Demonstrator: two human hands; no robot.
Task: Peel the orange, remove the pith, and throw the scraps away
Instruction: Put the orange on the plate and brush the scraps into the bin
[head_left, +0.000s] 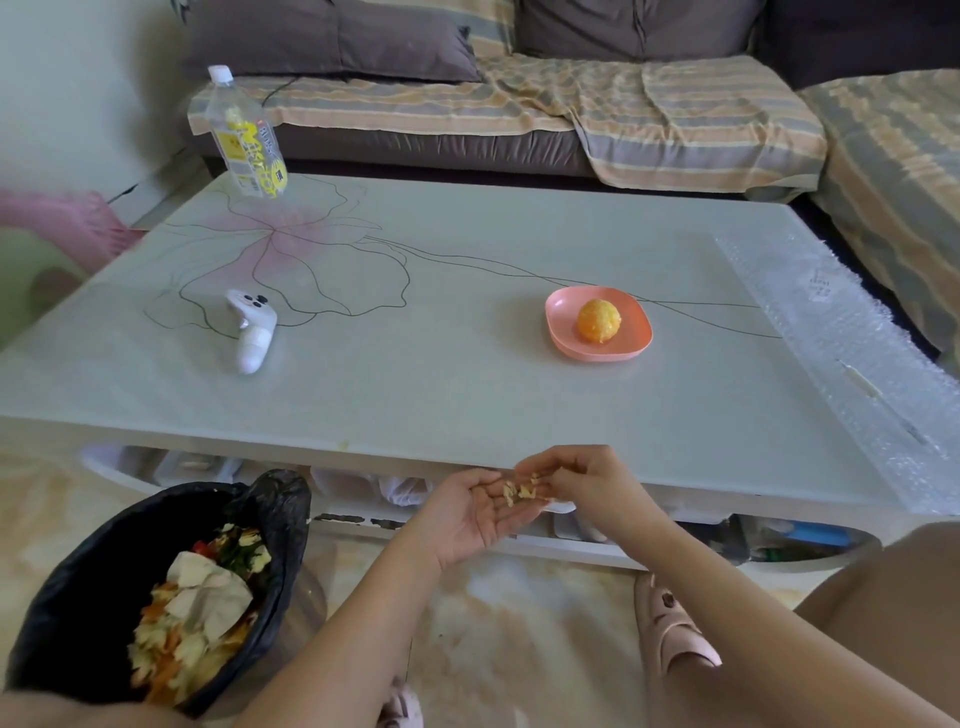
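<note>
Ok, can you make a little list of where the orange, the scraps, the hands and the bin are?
orange: peeled, on the pink plate on the table
pith scraps: small pile on the upturned palm of the left hand
right hand: fingertips at the scraps
bin: black bag, on the floor, peels inside
also on table: white controller, bottle

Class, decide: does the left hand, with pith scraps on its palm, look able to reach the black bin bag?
Probably yes: the bin bag stands open, below and left of the left hand, with nothing between them.
</note>
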